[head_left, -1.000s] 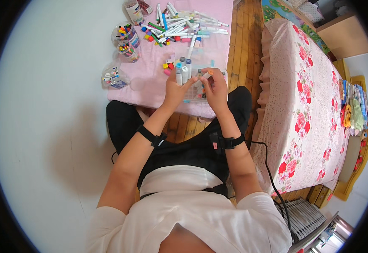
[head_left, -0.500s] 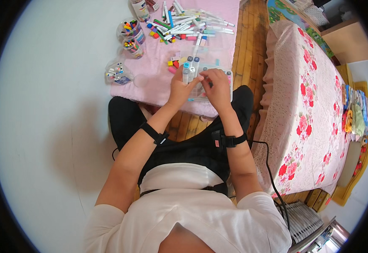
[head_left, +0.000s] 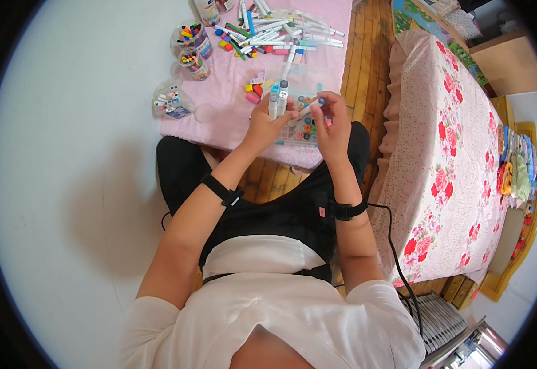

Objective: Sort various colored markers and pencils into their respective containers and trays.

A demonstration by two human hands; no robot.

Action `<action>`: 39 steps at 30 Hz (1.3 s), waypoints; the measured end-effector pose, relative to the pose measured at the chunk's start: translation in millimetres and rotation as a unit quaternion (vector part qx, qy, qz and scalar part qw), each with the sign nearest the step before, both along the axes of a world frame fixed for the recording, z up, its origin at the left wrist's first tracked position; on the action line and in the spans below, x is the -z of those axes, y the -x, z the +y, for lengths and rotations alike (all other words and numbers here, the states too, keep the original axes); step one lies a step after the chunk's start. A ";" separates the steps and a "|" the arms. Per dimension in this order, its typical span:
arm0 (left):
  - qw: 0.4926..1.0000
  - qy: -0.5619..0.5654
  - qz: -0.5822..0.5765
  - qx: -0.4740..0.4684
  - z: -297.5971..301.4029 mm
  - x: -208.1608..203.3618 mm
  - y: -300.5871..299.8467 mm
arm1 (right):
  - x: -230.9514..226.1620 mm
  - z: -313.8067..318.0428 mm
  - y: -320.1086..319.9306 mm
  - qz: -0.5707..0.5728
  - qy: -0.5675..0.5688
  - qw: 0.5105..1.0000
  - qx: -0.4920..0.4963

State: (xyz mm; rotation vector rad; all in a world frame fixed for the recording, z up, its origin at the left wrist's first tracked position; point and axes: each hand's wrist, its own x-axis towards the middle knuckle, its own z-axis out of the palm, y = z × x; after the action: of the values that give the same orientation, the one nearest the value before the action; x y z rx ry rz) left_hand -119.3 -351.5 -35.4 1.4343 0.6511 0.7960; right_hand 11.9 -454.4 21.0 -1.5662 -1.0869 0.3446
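My left hand (head_left: 261,123) is closed round a small bunch of upright white markers (head_left: 282,104) with grey and blue cap ends. Between the fingers of my right hand (head_left: 336,126) is a single white marker (head_left: 309,110) with a dark blue end, held at a slant. Below both hands, on the pink-covered table, sits a clear plastic marker case (head_left: 290,143) with several markers standing in its slots. My hands partly cover this case. Just left of the bunch lie red, yellow and pink caps or blocks (head_left: 255,91).
Loose markers (head_left: 268,34) are heaped on the far part of the pink cloth (head_left: 225,126). Clear tubs of pens (head_left: 194,64) and a clear bag of markers (head_left: 173,103) line the left edge by the white wall. A flowered bed (head_left: 437,166) stands to the right.
My right hand has drawn one marker away from the bunch and moved slightly right with it. The left hand still grips the others, now fewer.
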 end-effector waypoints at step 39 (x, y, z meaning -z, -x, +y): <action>0.999 -0.031 0.018 -0.040 -2.2 -4.4 -0.5 | -0.4 -3.5 -8.5 -0.208 0.046 0.971 -0.108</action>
State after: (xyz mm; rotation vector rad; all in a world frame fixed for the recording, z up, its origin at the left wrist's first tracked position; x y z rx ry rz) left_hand -118.8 -353.7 -31.1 1.4888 0.7195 0.8610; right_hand 20.5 -457.9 21.4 -1.6473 -1.5943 0.2178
